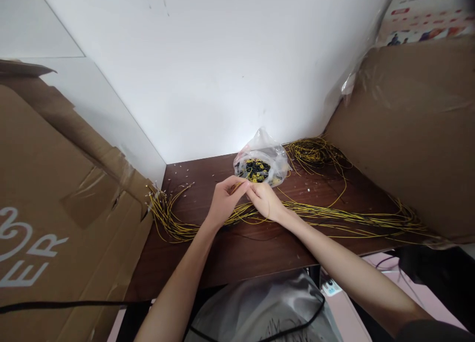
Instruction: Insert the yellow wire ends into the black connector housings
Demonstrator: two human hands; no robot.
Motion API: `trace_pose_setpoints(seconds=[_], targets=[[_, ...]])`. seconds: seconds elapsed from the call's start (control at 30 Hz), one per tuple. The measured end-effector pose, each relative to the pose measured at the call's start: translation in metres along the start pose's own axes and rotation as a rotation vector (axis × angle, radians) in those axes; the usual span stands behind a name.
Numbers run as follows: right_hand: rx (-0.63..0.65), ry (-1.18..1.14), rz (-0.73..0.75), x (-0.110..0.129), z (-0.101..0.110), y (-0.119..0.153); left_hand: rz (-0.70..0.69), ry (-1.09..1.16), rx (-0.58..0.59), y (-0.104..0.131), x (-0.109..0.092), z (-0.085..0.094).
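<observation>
My left hand (227, 199) and my right hand (264, 198) meet at the fingertips, just in front of a clear plastic bag (262, 146). Both are closed in a pinch. A thin yellow strand shows at my left fingers, but what the fingertips hold is too small to make out. Small black and yellow parts (256, 170) lie inside the open bag. A long bundle of yellow and black wires (334, 214) runs across the dark brown table (256, 253), passing beneath my hands and wrists.
A coil of yellow wire (309, 151) lies at the back right. Large cardboard boxes stand at the left (74, 198) and right (408, 134). Small white bits are scattered at the table's back left. A white wall (222, 74) rises behind.
</observation>
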State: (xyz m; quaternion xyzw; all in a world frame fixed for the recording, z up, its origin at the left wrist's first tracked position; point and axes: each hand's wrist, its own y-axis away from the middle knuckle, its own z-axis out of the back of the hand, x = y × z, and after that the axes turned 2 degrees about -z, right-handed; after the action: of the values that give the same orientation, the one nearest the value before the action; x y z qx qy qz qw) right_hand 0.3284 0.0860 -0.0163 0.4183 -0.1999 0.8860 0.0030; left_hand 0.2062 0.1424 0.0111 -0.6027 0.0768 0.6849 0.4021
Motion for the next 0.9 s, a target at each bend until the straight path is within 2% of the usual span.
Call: trace_pose_setpoints(seconds=[0.07, 0.23, 0.37, 0.47, 0.57, 0.63, 0.7, 0.8, 0.9], targets=[[0.021, -0.084, 0.004, 0.002, 0.002, -0.001, -0.004, -0.009, -0.006, 0.0, 0.003, 0.003], [0.164, -0.632, -0.153, 0.003, 0.014, -0.004, -0.057, -0.105, 0.037, 0.005, 0.005, 0.008], [0.19, -0.986, -0.209, 0.005, 0.028, -0.005, 0.033, -0.047, 0.145, 0.01, 0.001, 0.009], [0.113, -1.169, -0.195, 0.006, 0.036, -0.006, 0.086, -0.025, 0.199, 0.013, -0.007, 0.01], [0.021, -1.258, -0.216, 0.005, 0.044, -0.01, 0.1, -0.087, 0.188, 0.016, -0.017, 0.016], [-0.093, -1.295, -0.249, 0.0, 0.05, -0.013, 0.149, -0.08, 0.173, 0.019, -0.022, 0.024], [-0.221, -1.35, -0.26, -0.007, 0.059, -0.016, 0.184, -0.039, 0.131, 0.021, -0.023, 0.034], [-0.351, -1.452, -0.208, -0.018, 0.077, -0.015, 0.157, 0.008, 0.017, 0.022, -0.022, 0.051], [-0.479, -1.484, -0.13, -0.025, 0.101, -0.009, 0.142, -0.1, -0.1, 0.018, -0.023, 0.066]])
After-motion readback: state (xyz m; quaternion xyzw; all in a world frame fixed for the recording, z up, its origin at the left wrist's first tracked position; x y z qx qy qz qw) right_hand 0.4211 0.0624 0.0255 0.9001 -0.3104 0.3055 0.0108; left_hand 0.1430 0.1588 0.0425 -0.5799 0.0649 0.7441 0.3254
